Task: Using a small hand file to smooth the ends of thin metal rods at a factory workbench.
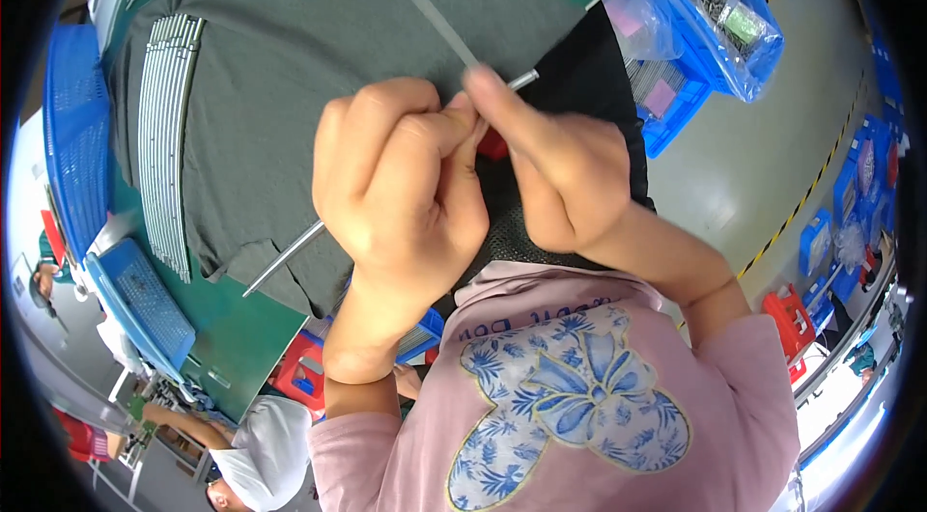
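Observation:
A slim silver metal rod [285,259] slants through my closed left hand [396,169]. Its far end shows just past my right fingers, and its near end points down to the left. My right hand [555,160] is closed on a narrow flat grey metal strip [444,27], which sticks up to the left beyond my thumb and is slightly blurred. Something red [493,144] shows under the right fingers; whether it belongs to the strip I cannot tell. Both hands meet at the rod's upper part, fingertips nearly touching. Beneath them spreads a dark grey cloth [290,39] over a green table.
Left on the cloth, several silver rods [166,150] lie side by side. Blue baskets [77,126] stand along the table's left edge. At right, a blue bin [719,10] holds small metal parts in plastic. A person in white [266,454] works at lower left.

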